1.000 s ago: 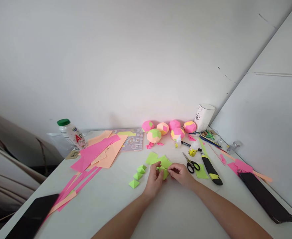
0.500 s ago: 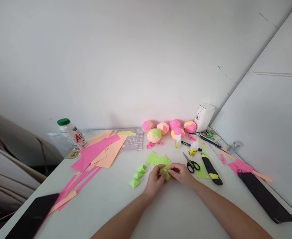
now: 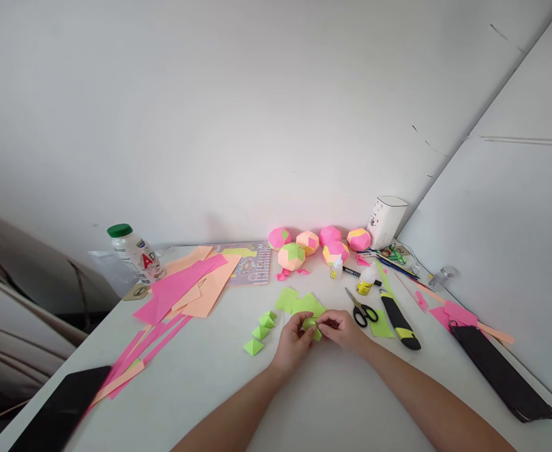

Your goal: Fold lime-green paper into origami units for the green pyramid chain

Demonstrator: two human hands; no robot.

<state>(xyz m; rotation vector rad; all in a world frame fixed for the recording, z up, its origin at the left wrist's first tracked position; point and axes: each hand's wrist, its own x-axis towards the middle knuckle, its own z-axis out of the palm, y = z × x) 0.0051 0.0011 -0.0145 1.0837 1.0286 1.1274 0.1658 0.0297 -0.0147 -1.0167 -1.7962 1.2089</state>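
Note:
Between my two hands is a small folded piece of green paper [image 3: 316, 333]. My left hand [image 3: 296, 338] grips it with thumb and fingers from the left. From the right, my right hand [image 3: 340, 328] pinches its edge; the fingertips partly hide it. Flat green paper squares [image 3: 287, 299] lie just beyond my hands. To the left, three folded green paper pyramids [image 3: 254, 346] stand in a slanting row. Scissors [image 3: 361, 311] with black handles rest right of my right hand, beside another green paper piece [image 3: 382, 324].
Several faceted paper balls [image 3: 291, 257] sit against the wall. Two glue bottles [image 3: 365, 281], a utility knife [image 3: 400, 323] and a black case [image 3: 502, 373] are on the right. Pink and orange sheets [image 3: 176, 285], a white bottle [image 3: 137, 254] and a black tablet-like slab [image 3: 61, 411] lie left.
My right hand's fingers have shifted very slightly at the green paper's edge. Both hands stay in the same place, and the other things have not moved.

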